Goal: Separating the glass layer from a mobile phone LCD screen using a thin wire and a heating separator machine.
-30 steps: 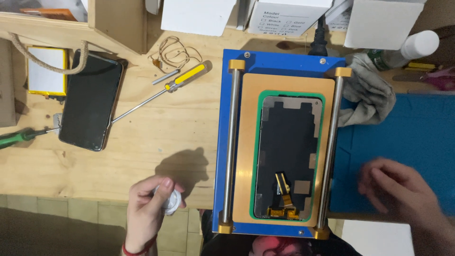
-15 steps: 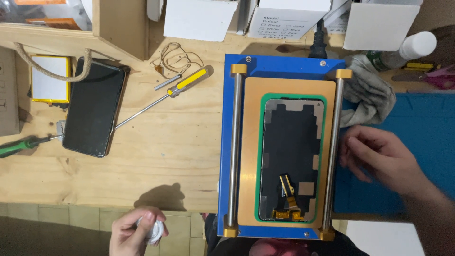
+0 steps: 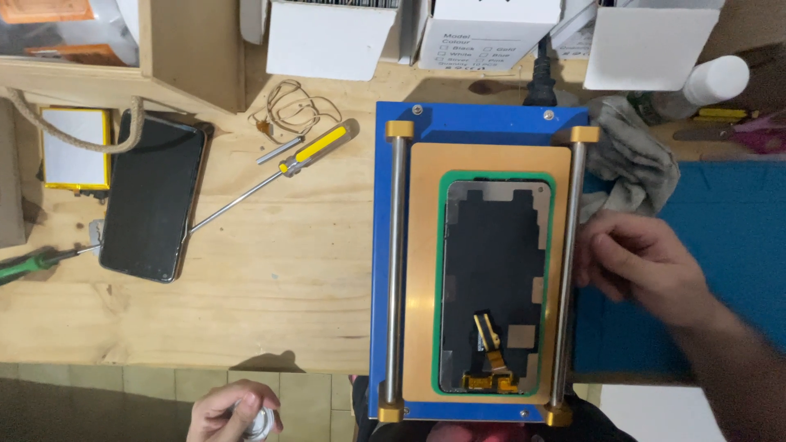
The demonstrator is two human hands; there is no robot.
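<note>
The right hand (image 3: 643,266) rested with curled fingers against the right steel rail (image 3: 569,270) of the blue screen-separator machine (image 3: 479,123), gripping nothing. The left hand (image 3: 233,413), below the wooden bench (image 3: 278,286), closed around something small and white (image 3: 260,421), perhaps a wad of tissue. A phone display assembly (image 3: 491,278) lay face down in the machine's green mould.

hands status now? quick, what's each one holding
Left hand: closed around a small white wad, off the table edge.
Right hand: holds nothing, fingers loosely curled, resting against the right rail of the blue fixture.
</note>
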